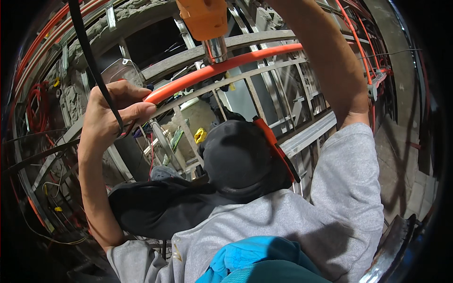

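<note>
My left hand (pixel 120 106) pinches the left end of an orange pipe (pixel 198 75) between thumb and fingers. The pipe curves gently up to the right, until my raised right forearm (pixel 330 56) hides it. Over its middle hangs an orange tool (pixel 203 19) that looks like a heat gun. The tool's metal nozzle (pixel 216 49) points down and meets or nearly meets the pipe; whether they touch I cannot tell. My right hand lies beyond the top edge, so its grip is hidden.
A ladder-like metal frame (pixel 255 96) runs below the pipe. In front of my chest is a rounded black cloth shape (pixel 240 155), with an orange-red object (pixel 273 141) beside it. A dark strap (pixel 89 52) hangs near my left hand. Orange pipes (pixel 354 33) stand at right.
</note>
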### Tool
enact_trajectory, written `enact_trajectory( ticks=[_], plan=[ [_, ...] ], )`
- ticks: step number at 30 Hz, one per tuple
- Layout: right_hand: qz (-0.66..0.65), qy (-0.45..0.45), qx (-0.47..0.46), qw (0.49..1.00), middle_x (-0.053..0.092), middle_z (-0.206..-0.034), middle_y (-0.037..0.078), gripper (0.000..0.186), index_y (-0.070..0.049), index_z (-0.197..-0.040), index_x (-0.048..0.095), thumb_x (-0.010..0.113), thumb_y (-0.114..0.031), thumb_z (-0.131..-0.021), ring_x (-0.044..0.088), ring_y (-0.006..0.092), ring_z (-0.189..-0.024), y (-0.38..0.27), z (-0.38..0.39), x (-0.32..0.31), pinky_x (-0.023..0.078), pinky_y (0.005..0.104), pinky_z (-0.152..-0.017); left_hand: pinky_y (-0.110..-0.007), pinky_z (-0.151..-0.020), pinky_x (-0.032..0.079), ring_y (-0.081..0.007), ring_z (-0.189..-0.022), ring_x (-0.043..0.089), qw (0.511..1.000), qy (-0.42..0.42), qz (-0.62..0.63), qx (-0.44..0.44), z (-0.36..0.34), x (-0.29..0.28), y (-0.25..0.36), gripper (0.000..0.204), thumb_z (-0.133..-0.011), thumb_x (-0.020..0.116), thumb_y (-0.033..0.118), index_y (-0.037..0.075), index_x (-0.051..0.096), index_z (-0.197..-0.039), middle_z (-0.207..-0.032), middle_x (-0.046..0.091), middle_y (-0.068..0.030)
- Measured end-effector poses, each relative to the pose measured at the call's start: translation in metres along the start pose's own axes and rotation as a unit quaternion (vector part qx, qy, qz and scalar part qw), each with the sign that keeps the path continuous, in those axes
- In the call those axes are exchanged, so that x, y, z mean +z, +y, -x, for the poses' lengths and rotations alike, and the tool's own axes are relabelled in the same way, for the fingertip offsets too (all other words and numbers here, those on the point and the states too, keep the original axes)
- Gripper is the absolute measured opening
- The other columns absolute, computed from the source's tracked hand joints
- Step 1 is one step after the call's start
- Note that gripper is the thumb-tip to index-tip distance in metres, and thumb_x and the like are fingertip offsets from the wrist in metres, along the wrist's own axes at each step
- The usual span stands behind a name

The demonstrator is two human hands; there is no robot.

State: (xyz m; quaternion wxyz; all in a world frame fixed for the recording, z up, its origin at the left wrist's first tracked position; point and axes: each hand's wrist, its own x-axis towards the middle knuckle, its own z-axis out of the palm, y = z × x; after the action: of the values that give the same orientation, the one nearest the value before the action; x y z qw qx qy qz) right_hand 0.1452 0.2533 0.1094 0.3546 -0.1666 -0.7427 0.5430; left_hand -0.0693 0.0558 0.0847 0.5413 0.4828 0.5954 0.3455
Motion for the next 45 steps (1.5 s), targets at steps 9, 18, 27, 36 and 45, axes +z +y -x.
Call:
enact_trajectory(
  ticks=[9,18,27,36,45],
  plan=[
    [-0.036,0.012,0.011,0.999,0.065,-0.067,0.004,0.024,-0.013,-0.107,0.062,0.079,-0.018,-0.091,0.068,0.011,-0.071,-0.019,0.006,0.011,0.055,0.0309,-0.06,-0.024,-0.063,0.052,-0.0097,-0.07,0.067,1.0,-0.018,0.001,-0.019,-0.001,-0.002,0.002,0.037,-0.08,0.089,0.012,-0.009,0.073,-0.106,-0.084,0.075,-0.01],
    [-0.052,0.039,0.01,0.998,0.064,-0.066,0.004,0.023,-0.012,-0.106,0.062,0.079,-0.018,-0.092,0.068,0.0103,-0.071,-0.059,0.019,0.008,0.055,0.0304,-0.059,-0.023,-0.062,0.052,-0.0088,-0.066,0.065,0.999,-0.01,0.024,0.034,0.001,0.0,-0.006,0.025,-0.086,0.083,0.005,-0.006,0.072,-0.105,-0.081,0.073,-0.0066],
    [0.053,0.139,-0.13,0.98,0.057,-0.071,0.002,0.03,-0.014,-0.097,0.05,0.079,-0.013,-0.093,0.058,0.0108,-0.061,-0.091,0.026,0.036,0.046,0.0271,-0.053,-0.023,-0.061,0.051,-0.0081,-0.068,0.066,0.998,-0.007,0.053,0.031,0.009,0.0,-0.007,0.027,-0.085,0.084,0.008,-0.007,0.073,-0.105,-0.082,0.075,-0.008],
    [0.258,0.139,-0.386,0.875,0.06,-0.077,0.003,0.034,-0.007,-0.103,0.052,0.082,-0.008,-0.088,0.059,0.0102,-0.067,-0.089,0.04,-0.001,0.048,0.0272,-0.059,-0.024,-0.069,0.057,-0.0097,-0.073,0.069,0.998,-0.01,0.05,0.042,0.003,0.002,-0.009,0.026,-0.086,0.084,0.01,-0.004,0.074,-0.105,-0.085,0.075,-0.0085],
    [0.338,0.169,-0.396,0.837,0.066,-0.079,0.004,0.039,-0.005,-0.11,0.05,0.083,-0.008,-0.088,0.065,0.0112,-0.069,-0.089,0.08,-0.04,0.052,0.0244,-0.067,-0.024,-0.068,0.055,-0.0095,-0.071,0.068,0.998,0.001,0.042,0.039,0.004,0.005,-0.005,0.024,-0.087,0.083,0.008,-0.004,0.073,-0.105,-0.084,0.075,-0.0079]
  ],
)
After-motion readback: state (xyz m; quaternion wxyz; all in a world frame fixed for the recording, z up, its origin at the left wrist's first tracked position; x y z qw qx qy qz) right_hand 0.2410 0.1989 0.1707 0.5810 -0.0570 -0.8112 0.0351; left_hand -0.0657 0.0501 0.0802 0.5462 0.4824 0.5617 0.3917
